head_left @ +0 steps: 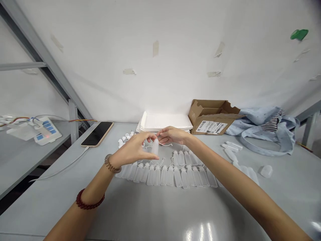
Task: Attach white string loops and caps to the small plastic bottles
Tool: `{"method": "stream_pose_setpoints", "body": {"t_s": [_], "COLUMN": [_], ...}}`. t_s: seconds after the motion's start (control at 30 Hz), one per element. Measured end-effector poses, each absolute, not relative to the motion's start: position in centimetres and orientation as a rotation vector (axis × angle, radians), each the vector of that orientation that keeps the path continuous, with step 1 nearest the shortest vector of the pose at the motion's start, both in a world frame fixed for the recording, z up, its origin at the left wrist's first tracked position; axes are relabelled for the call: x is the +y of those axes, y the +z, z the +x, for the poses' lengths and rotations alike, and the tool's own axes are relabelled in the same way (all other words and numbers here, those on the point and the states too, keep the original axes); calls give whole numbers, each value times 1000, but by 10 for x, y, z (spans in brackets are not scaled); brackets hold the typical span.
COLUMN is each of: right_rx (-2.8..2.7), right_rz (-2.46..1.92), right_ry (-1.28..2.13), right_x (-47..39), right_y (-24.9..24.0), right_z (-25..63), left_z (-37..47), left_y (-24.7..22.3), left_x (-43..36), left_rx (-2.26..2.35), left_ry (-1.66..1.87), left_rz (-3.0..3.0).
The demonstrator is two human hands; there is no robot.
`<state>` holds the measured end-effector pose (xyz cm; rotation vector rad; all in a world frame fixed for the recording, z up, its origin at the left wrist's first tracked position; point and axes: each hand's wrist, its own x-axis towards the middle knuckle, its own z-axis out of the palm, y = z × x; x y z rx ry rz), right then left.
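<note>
Upright between the thumb and fingers of my left hand is a small translucent plastic case, rounded at the top. The fingers of my right hand are closed together at its top, where a thin white strap sticks out to the right. Below my hands, a long row of similar translucent cases lies side by side on the grey table, many with white straps at their tops. A shorter row of cases lies behind it. Small white plastic parts are partly hidden behind my left hand.
White sheets are stacked by the wall, beside an open cardboard box. Blue cloth lies at right, near loose clear pieces. A phone with a cable and a power strip are at left.
</note>
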<state>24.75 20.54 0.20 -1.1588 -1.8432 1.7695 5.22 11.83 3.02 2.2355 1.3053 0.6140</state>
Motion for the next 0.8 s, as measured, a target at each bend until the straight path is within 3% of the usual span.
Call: {"method": "stream_pose_setpoints", "body": {"t_s": [0.2, 0.57, 0.8], "right_rx": [-2004, -2350, -2463], "right_rz": [-1055, -1166, -1149], "right_ry": [1730, 1117, 1061], "right_x": [195, 173, 177], "right_y": [18, 14, 9], "right_z": [286, 305, 309], "left_z": [72, 99, 104], "left_y": [8, -8, -12], "left_x": [129, 138, 139], "left_rx": [1199, 1249, 1202], "left_ry": [543, 564, 429], "left_rz": [2197, 2173, 2269]}}
